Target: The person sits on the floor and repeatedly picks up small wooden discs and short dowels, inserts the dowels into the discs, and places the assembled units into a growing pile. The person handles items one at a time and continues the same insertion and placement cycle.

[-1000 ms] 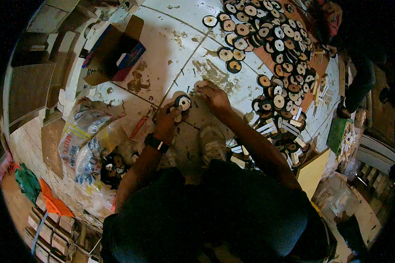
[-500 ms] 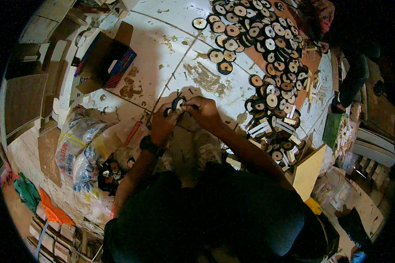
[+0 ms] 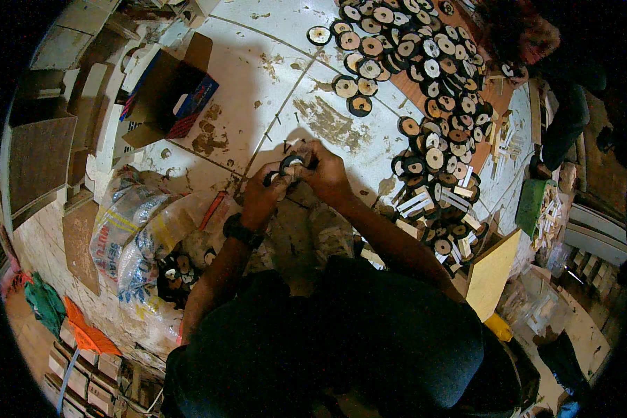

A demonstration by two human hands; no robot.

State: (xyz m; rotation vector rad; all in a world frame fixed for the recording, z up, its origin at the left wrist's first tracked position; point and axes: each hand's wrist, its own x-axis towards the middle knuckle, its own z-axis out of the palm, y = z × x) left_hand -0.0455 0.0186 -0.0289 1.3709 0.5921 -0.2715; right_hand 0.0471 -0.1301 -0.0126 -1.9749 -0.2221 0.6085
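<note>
Just above the floor in front of me, both hands meet around a small wooden wheel [image 3: 294, 161] with a black rim and a pale face. My right hand [image 3: 324, 173] is closed on it, fingers bent over its far side. My left hand [image 3: 259, 198], with a dark watch on the wrist, pinches the near side. A second pale, dark-edged round piece [image 3: 273, 177] shows at the left fingers, partly covered. Dark nails [image 3: 285, 146] lie on the floor beyond my fingertips. Fingers hide much of both pieces.
Many black-rimmed wooden wheels [image 3: 432, 158] are heaped at the right, with wood strips [image 3: 416, 203] among them. An opened cardboard box [image 3: 161, 103] stands at the far left. A plastic sack [image 3: 136, 240] holding more wheels lies by my left arm. Another person's leg [image 3: 568, 122] is at the far right.
My hands have drawn closer together around the wheel, and the wheel has shifted slightly right. My right fingers now curl further over it. The heap and box stay put.
</note>
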